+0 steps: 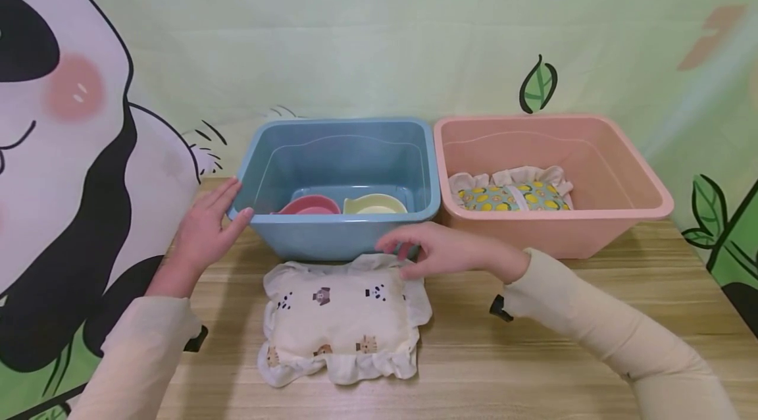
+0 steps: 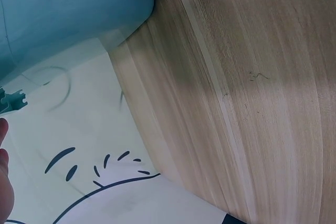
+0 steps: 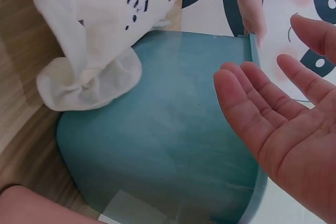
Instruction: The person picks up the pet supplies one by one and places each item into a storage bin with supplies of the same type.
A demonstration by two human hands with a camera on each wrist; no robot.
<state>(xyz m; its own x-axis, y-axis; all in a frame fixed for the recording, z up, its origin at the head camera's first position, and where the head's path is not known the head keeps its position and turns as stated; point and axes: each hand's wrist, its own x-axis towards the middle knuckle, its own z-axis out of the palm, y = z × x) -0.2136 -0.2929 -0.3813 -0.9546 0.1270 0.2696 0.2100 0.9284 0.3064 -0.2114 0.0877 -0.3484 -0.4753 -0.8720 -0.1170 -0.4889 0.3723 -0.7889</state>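
Observation:
A blue plastic basin stands on the table with a pink bowl and a pale yellow bowl inside. At its left rim rests my left hand, fingers straight. My right hand hovers by the basin's front right corner with loosely bent fingers and nothing held; the right wrist view shows its palm. A small cream pillow with ruffled edges and printed animal faces lies right in front of the basin, its upper right corner under the right hand in the head view.
Beside the blue basin, on the right, stands a pink basin. In it lies a lemon-patterned cushion with a ruffled edge. Behind the wooden table hangs a backdrop printed with a panda and leaves.

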